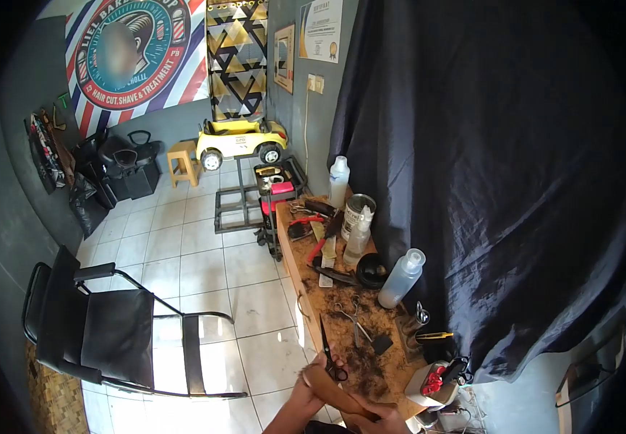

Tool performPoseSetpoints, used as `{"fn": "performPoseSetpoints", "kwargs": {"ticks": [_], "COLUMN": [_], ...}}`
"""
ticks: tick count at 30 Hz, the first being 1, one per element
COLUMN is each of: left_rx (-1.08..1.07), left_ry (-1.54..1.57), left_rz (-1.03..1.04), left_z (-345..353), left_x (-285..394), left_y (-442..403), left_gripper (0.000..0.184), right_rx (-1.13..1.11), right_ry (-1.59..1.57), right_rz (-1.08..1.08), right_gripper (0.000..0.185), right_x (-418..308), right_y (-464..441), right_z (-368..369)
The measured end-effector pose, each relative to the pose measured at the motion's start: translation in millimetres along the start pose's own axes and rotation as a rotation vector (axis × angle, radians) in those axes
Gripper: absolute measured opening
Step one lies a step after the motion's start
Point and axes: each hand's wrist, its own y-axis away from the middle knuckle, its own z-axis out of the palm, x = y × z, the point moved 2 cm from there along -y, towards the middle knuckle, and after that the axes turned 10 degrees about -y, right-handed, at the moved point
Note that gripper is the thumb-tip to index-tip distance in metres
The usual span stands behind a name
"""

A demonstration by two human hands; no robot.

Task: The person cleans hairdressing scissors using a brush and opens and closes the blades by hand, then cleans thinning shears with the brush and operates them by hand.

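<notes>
At the bottom of the view, my left hand is closed around black scissors, whose blades point up beside the table's front edge. A brown wooden brush lies slanting across, its bristle end against my left hand. My right hand grips the lower end of the brush, near the bottom edge of the view. Both hands are close together at the near corner of the hair-covered wooden table. Silver scissors lie on the table beyond them.
Spray bottles, a can, clippers and a container of tools stand or lie on the table. A dark curtain hangs at right. A black chair stands at left.
</notes>
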Motion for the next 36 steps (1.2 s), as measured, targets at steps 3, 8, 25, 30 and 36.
{"fn": "performPoseSetpoints", "kwargs": {"ticks": [3, 8, 25, 30, 36], "left_rx": [0.147, 0.021, -0.179, -0.07, -0.095], "left_ry": [-0.148, -0.455, -0.606, -0.672, -0.723], "left_rz": [-0.139, -0.301, -0.098, -0.021, 0.026], "left_z": [7, 13, 30, 31, 12], "left_x": [-8, -11, 29, 41, 37], "left_y": [5, 14, 30, 29, 5], "left_gripper": [0.042, 0.04, 0.059, 0.05, 0.04], "right_rx": [0.101, 0.398, 0.39, 0.461, -0.099], "right_ry": [0.149, 0.425, 0.454, 0.248, 0.236], "right_rz": [-0.022, -0.123, -0.191, -0.061, -0.241], "right_gripper": [0.05, 0.053, 0.053, 0.052, 0.048], "right_x": [7, -9, -9, 1, -19], "right_y": [-22, -55, -67, -59, -42], "right_z": [-6, -13, 5, -14, -14]}}
